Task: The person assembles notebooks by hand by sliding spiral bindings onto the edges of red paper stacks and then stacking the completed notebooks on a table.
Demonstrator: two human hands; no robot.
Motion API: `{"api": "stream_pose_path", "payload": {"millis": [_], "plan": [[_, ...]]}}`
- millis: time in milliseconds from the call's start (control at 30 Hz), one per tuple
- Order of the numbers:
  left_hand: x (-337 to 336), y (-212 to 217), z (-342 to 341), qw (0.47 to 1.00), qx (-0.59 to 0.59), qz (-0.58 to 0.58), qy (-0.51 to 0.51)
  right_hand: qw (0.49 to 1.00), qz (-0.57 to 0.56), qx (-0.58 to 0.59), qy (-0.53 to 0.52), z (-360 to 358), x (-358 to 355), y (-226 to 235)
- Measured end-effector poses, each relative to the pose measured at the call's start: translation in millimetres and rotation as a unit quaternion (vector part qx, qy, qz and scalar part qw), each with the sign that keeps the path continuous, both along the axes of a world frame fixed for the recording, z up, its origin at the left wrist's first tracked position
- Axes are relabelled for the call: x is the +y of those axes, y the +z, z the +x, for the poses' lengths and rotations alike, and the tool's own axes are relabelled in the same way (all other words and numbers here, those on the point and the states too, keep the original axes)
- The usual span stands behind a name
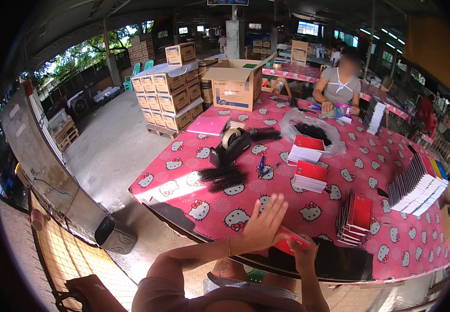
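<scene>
My right hand [305,256] grips a small red notebook [286,246] at the table's near edge. Stretched out flat, my left hand [265,224] has its fingers together and its palm side against or just beside that notebook; whether it touches is hard to make out. Beyond my hands stand two stacks of red-covered notebooks, a nearer stack [310,176] and a farther stack [306,149]. To the right is a pile of spiral-bound red notebooks [355,218]. Black spiral binding coils [223,178] lie to the left, with blue pens [267,167] beside them.
A black tape dispenser [231,146] and a pink notebook [208,125] lie at the table's far left. A plastic bag of black coils [334,147] sits mid-table. Tall notebook stacks [417,184] stand right. Across the table a person [339,86] handles items beside an open carton [234,88].
</scene>
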State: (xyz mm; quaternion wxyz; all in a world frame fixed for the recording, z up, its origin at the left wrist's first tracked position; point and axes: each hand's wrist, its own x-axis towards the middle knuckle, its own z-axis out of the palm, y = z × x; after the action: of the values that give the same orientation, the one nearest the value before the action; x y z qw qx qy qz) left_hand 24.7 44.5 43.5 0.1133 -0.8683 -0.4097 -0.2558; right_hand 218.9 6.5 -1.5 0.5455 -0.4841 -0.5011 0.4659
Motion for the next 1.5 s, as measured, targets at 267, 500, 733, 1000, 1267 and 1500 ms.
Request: {"api": "stream_pose_path", "payload": {"millis": [267, 500, 733, 1000, 1267, 1500], "plan": [[-3.2, -5.4, 13.7, 1.000, -0.006, 0.005, -0.029, 1.000, 0.011, -0.001, -0.007, -0.1, -2.6, -1.7], [-29.2, -15.8, 14.9, 0.996, -0.019, -0.037, -0.079, 0.999, 0.015, -0.028, 0.017, -0.5, -11.2, 12.1], [-51.2, -54.6, 19.6, 0.984, -0.026, -0.068, -0.164, 0.999, 0.036, -0.009, 0.024, 11.3, 2.2, -11.1], [-40.9, -55.2, 23.8, 0.990, 0.030, -0.081, -0.108, 0.993, 0.051, -0.069, 0.080, 16.9, 18.1, -47.3], [-41.1, -35.2, 33.6, 0.994, 0.014, -0.071, -0.078, 0.991, 0.034, -0.110, 0.063, 9.1, 11.7, -33.5], [14.3, -31.4, 9.4, 0.971, 0.051, -0.200, -0.121, 0.990, 0.070, -0.083, 0.088, 15.2, 28.3, -42.1]]}}
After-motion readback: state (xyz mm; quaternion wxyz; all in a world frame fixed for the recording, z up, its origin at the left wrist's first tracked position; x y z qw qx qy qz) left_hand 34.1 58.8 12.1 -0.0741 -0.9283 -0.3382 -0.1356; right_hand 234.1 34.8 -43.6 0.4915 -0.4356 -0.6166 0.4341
